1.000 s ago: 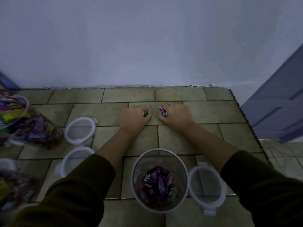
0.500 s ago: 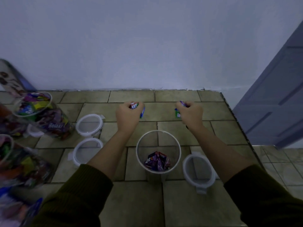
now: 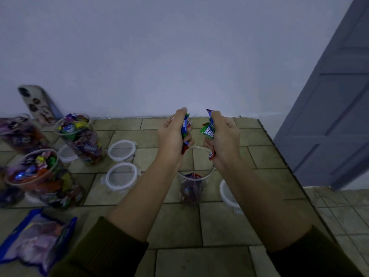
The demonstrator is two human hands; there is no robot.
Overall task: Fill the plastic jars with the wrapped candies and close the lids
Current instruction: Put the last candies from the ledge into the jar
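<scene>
A clear plastic jar [image 3: 192, 186] stands open on the tiled counter, with a few wrapped candies at its bottom. My left hand [image 3: 171, 134] grips a bunch of wrapped candies [image 3: 185, 128] just above the jar's rim. Opposite it, my right hand [image 3: 224, 136] grips more candies, a green wrapper [image 3: 208, 132] sticking out. A loose lid [image 3: 227, 193] lies to the jar's right, partly hidden by my right forearm.
Two more lids [image 3: 121, 150] [image 3: 121, 176] lie left of the jar. Several candy-filled open jars [image 3: 80, 134] [image 3: 43, 176] stand at the far left. A candy bag [image 3: 36, 240] lies near the front left. A phone [image 3: 38, 103] leans on the wall. The counter edge [image 3: 279, 156] drops off at right.
Both hands lifted off the counter with candies and rose toward me, over the jar's mouth. The view has pulled back, showing the filled jars and the bag at left.
</scene>
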